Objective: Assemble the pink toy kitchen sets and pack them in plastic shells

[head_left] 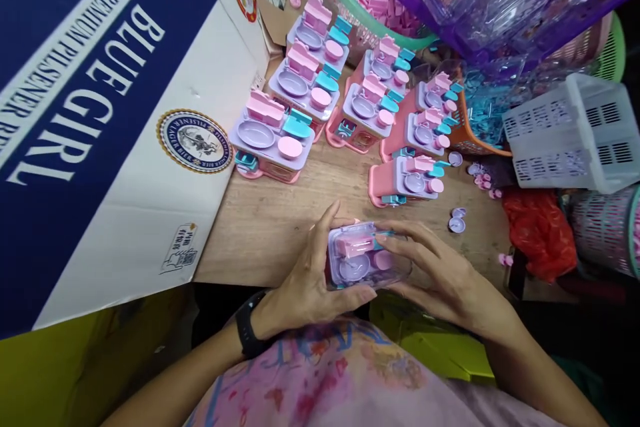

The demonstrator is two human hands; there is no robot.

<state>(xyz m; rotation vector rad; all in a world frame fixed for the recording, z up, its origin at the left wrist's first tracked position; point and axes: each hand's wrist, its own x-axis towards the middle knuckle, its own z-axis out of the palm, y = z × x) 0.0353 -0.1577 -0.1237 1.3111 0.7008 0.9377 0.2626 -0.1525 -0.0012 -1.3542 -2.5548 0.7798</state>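
Held piece: a toy kitchen unit [356, 268], lilac top with pink and teal parts, seen through a clear cover [401, 269]. Position: between both hands, just in front of the person's body, at the near edge of the wooden table [280, 233].

Left hand [306, 283]: grips the piece from its left side. Thumb lies straight along the near edge, its tip angled to the right; index finger points up and away past the far left corner. Gap between the two is wide, filled by the piece. Remaining fingers mostly hidden behind and beneath; their closure cannot be told. A black watch [249, 327] sits on this wrist.

Right hand [445, 273]: curves around the right end of the cover. Index and middle fingers reach across the far side, slightly parted, tips on the cover near the teal part. Thumb is low on the near side, partly seen through the plastic; its exact contact is unclear.

Surroundings: eight similar toy units [273, 137] stand on the table beyond the hands, in rough rows. Small lilac pots [457, 221] lie to the right, near a red bag [540, 233]. A large carton [125, 113] stands at left.
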